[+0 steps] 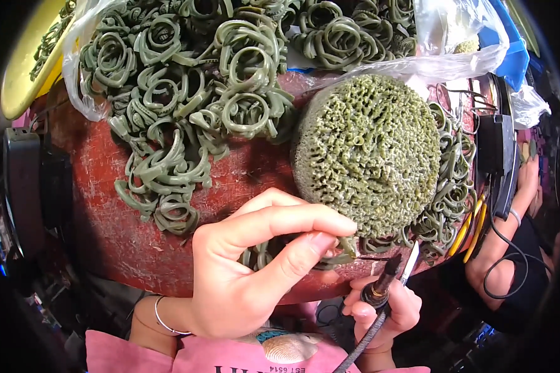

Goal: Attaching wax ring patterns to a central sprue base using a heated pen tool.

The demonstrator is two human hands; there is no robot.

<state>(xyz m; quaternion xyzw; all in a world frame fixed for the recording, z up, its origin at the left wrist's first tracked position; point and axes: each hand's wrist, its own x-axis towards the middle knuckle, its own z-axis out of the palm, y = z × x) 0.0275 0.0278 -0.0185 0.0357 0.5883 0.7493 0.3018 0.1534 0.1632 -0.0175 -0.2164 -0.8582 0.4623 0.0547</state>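
My left hand (242,280) pinches a small green wax piece (348,246) between thumb and forefinger, partly hidden by the fingertips. My right hand (399,311) grips a corded soldering-iron-type pen (376,291), its thin dark tip pointing at the wax piece. A slim pale blade (410,262) also sticks up from the right hand. Just beyond my fingers stands a thick round block (373,152), its top densely covered with small green bits. Green wax rings (246,115) lie heaped at the back left, and more rings (451,186) crowd the block's right side.
The worn red tabletop (106,230) curves toward me. Clear plastic bags (460,43) lie at the back, beside a blue container (511,53). A yellow basin (31,59) is far left. Yellow-handled tools (470,230) and a black box (494,143) sit right, near another person's arm (510,217).
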